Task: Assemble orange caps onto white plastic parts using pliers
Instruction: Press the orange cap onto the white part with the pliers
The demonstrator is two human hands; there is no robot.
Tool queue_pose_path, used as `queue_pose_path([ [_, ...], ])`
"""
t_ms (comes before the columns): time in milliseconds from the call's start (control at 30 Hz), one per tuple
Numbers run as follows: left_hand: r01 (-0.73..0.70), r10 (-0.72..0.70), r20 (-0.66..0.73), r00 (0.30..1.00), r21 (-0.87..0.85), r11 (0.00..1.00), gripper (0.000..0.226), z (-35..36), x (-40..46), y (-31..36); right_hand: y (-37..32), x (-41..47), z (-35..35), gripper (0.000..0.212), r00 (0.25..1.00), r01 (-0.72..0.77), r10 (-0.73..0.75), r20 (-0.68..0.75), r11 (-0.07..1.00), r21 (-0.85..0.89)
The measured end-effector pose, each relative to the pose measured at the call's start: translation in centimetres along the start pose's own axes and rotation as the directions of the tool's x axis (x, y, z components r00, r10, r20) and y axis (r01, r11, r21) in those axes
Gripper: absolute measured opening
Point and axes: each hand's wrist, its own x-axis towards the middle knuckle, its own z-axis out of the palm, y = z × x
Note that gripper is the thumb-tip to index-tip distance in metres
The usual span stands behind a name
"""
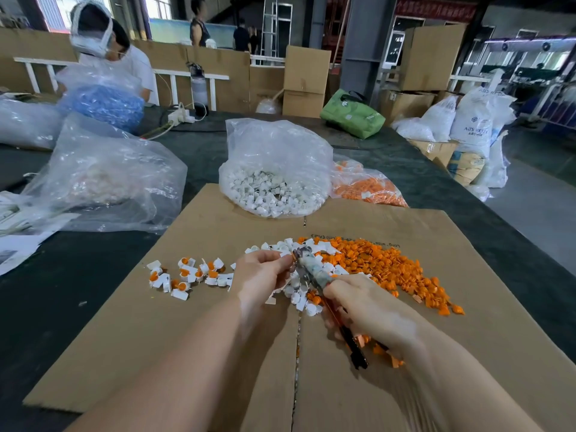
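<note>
At frame centre the left hand pinches a white part at the nose of the pliers, whose handles the right hand grips. Loose caps spread right on the cardboard; assembled pieces lie left.

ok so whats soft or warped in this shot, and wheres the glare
Head view: wide-angle lens bows the table edges and stretches both forearms at the bottom; the right hand and the pliers it grips are motion-smeared, as is the part at the left hand; flat overhead light leaves hardly any shadows on the cardboard sheet; glare streaks the clear bag of white parts; the background windows are blown out.
</note>
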Motion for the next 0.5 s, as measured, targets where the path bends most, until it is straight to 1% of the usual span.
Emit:
queue_pose_path([
  [133,0.006,-0.005,-0.025,1.0,0.012,1.0,0.015,-0.04,0.12,0.0,-0.11,0.07,0.24,0.019,0.999,-0.028,0.028,0.035,0.999,0.017],
  [267,0.016,-0.015,-0.024,1.0,0.002,1.0,0.015,-0.06,0.08,0.01,0.02,0.27,0.36,0.018,0.999,-0.041,0.041,0.023,0.999,-0.01],
  [333,0.026,-0.026,-0.026,0.999,-0.01,1.0,0.014,-0.03,0.01,-0.05,0.11,0.38,0.46,0.021,1.0,0.0,-0.003,-0.022,0.988,-0.153],
  [400,0.033,-0.034,-0.028,0.999,-0.019,0.999,0.016,0.08,-0.13,-0.14,0.27,0.51,0.63,0.027,0.994,0.049,-0.077,-0.078,0.947,-0.318],
  [500,0.044,-0.045,-0.03,0.999,-0.036,0.998,0.019,0.29,-0.39,-0.33,0.54,0.68,1.02,0.033,0.984,0.083,-0.141,-0.113,0.908,-0.411],
])
